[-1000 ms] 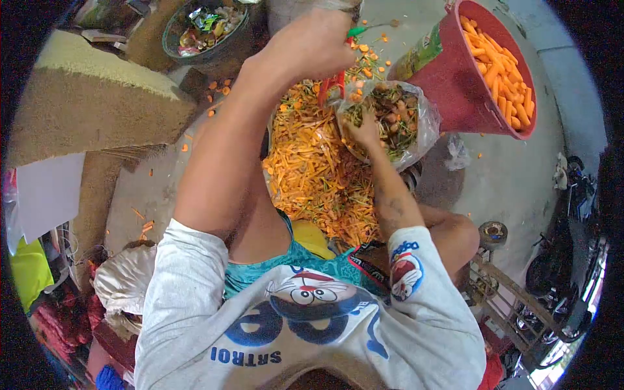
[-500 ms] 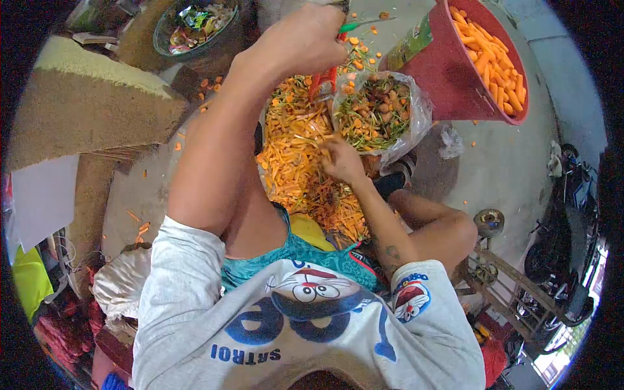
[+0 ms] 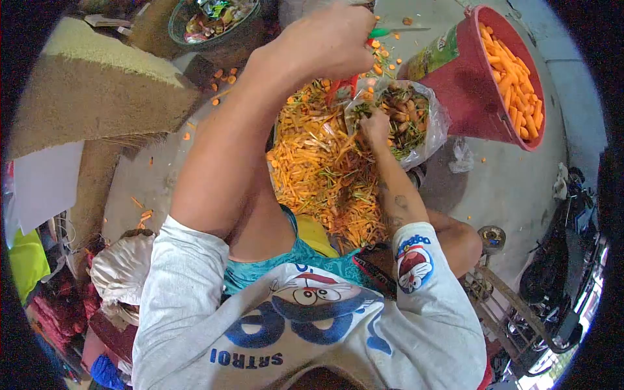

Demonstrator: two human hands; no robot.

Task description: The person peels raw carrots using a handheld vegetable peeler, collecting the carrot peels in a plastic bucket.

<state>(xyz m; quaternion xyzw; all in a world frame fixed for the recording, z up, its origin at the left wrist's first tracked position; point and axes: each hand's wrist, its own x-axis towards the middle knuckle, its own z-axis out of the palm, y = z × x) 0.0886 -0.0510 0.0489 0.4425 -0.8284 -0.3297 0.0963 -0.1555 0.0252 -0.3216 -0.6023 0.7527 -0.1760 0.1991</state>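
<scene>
My left hand [image 3: 338,40] is raised at the top, closed round the green handle of a knife [image 3: 406,30] whose thin blade points right. Lower down, my right hand [image 3: 375,129] is inside the near left side of a clear plastic bag [image 3: 437,133], fingers curled and partly hidden among the stems. Unpeeled carrots [image 3: 409,112] with bits of green stem fill the bag. A heap of carrot peelings and trimmings [image 3: 309,153] lies between my legs, left of the bag. Something red [image 3: 342,89] shows beneath my left hand.
A red bucket [image 3: 448,91] of peeled carrots [image 3: 517,81] leans at the upper right. A basket of wrappers [image 3: 211,36] stands at the upper left, beside a large brown block [image 3: 97,91]. A metal-framed cart [image 3: 513,299] is at the right. Carrot scraps [image 3: 221,79] dot the floor.
My right hand has moved from the peelings heap up and right into the plastic bag. My left hand still holds the knife. The view has shifted slightly.
</scene>
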